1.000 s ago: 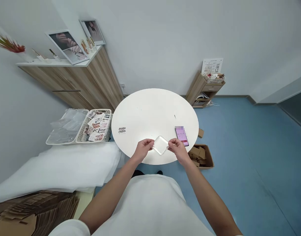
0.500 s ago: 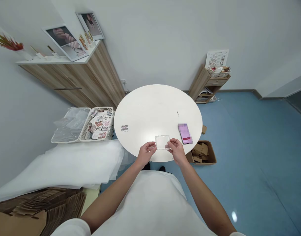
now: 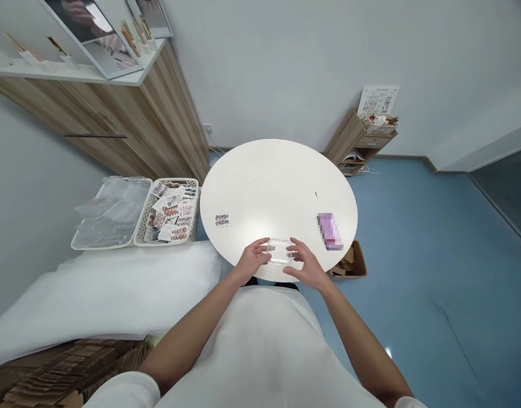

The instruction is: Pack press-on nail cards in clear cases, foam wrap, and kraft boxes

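A clear plastic box (image 3: 280,253) is between my hands above the near edge of the white round table (image 3: 277,170). My left hand (image 3: 252,260) grips its left side, with fingertips showing through the clear plastic. At the opposite side, my right hand (image 3: 308,265) has its fingers and thumb spread, the fingertips by the box's right edge. Whether those fingertips press on it I cannot tell. A small card of press-on nails (image 3: 222,220) lies on the left of the table. To the right lies a phone (image 3: 330,231) with a pixelated purple screen.
Left of the table, one white basket (image 3: 195,218) holds nail cards and another (image 3: 77,241) holds clear plastic packaging. White sheeting (image 3: 115,289) lies nearer me. A cardboard box (image 3: 361,260) stands on the floor at right. A small dark thing (image 3: 316,194) lies on the tabletop.
The clear box has turned or tilted in my hands. My right thumb has come away from it and its fingers have spread. The whole view has shifted slightly.
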Demonstrator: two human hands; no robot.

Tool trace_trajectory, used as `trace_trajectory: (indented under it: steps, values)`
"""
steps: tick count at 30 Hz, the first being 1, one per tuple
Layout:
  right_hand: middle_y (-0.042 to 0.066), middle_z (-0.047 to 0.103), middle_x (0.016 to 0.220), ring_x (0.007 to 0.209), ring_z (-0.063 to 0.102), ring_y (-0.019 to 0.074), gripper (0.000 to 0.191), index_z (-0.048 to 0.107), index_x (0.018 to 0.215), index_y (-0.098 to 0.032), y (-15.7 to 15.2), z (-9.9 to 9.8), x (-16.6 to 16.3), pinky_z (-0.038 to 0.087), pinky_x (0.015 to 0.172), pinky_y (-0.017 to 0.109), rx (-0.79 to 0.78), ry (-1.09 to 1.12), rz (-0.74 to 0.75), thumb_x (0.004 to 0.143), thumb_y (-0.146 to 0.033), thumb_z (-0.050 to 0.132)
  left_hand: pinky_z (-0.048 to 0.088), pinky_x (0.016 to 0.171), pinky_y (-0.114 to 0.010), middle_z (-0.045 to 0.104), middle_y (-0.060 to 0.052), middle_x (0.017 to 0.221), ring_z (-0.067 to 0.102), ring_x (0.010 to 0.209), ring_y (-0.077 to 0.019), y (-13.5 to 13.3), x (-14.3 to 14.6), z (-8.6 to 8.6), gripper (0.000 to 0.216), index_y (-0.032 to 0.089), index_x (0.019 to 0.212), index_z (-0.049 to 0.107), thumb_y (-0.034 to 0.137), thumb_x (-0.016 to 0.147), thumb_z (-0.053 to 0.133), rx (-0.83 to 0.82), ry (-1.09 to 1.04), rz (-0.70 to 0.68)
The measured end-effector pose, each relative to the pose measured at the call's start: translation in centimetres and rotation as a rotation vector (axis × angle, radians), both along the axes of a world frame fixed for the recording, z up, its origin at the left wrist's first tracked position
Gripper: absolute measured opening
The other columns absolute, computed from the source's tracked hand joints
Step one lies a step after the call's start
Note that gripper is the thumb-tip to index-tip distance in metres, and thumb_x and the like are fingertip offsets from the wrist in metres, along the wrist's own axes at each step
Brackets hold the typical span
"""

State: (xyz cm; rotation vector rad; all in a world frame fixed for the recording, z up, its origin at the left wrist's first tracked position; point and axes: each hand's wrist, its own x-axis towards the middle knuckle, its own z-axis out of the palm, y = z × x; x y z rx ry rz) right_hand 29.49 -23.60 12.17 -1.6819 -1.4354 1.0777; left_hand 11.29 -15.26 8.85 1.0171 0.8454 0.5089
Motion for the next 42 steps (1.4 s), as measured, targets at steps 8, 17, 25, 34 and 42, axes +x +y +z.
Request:
trace_trajectory:
  steps: [8,17,25,34,42]
  values:
    - [0.007,0.037,0.134,0.122,0.036,0.0232,0.044,0.047,0.106,-0.026,0.6,0.1,-1.1,0.037,0.093,0.042,0.091,-0.183,0.060,0.065,-0.030,0.063,0.044,0.076,-0.032,0.051,-0.008,0.109,0.055,0.076,-0.0102,1.1,-0.9,0.1,0.053,0.023,0.121,0.043,0.028,0.071,0.060,0.058,-0.039,-0.138]
    - [0.007,0.042,0.130,0.119,0.040,0.0249,0.043,0.052,0.102,-0.025,1.3,-0.4,-0.2,0.036,0.093,0.044,0.141,-0.071,0.080,0.061,-0.023,0.066,0.043,0.076,-0.034,0.048,-0.005,0.107,0.050,0.076,-0.0117,1.8,-1.5,-0.2,0.099,0.032,0.132,0.027,0.026,0.047,0.078,0.363,0.134,-0.265]
    - [0.008,0.038,0.133,0.121,0.038,0.0249,0.050,0.049,0.110,-0.025,2.3,-1.2,0.7,0.036,0.095,0.043,0.189,-0.031,0.124,0.062,-0.024,0.066,0.043,0.071,-0.030,0.052,-0.001,0.093,0.047,0.072,-0.0122,2.0,-0.3,0.5,0.079,0.028,0.126,0.038,0.029,0.055,0.072,0.489,0.240,-0.254]
    - [0.008,0.041,0.130,0.119,0.040,0.0255,0.053,0.048,0.110,-0.026,2.8,-1.5,2.5,0.037,0.094,0.044,0.157,-0.022,0.124,0.061,-0.026,0.067,0.042,0.072,-0.031,0.053,-0.003,0.097,0.047,0.074,-0.0132,2.1,1.4,0.1,0.085,0.027,0.125,0.041,0.033,0.048,0.076,0.395,0.250,-0.205]
    - [0.009,0.049,0.123,0.112,0.047,0.0259,0.047,0.054,0.098,-0.025,3.4,-2.6,3.9,0.039,0.092,0.044,0.126,0.118,0.058,0.055,-0.028,0.071,0.042,0.074,-0.031,0.055,-0.002,0.092,0.048,0.075,-0.0135,2.1,2.9,0.4,0.075,0.025,0.118,0.048,0.029,0.048,0.075,0.337,0.230,-0.153]
